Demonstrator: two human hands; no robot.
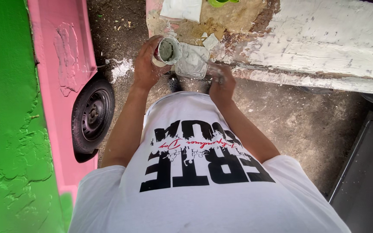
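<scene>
so my left hand (145,64) is wrapped around one small round can (167,51), tilted, with grey paste inside. my right hand (221,84) is closed on a thin tool (203,58) reaching into one square clear tub (191,62) of pale paste, both at the near edge of the rough, crusted ledge (316,47).

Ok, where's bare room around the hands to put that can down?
The left hand holds the small can; the right hand works a tool at the flat board. Bare patches: the sandy surface between the white cloth and the white panel, and the dirt ground right of the arms. Crowded around the board.
</scene>
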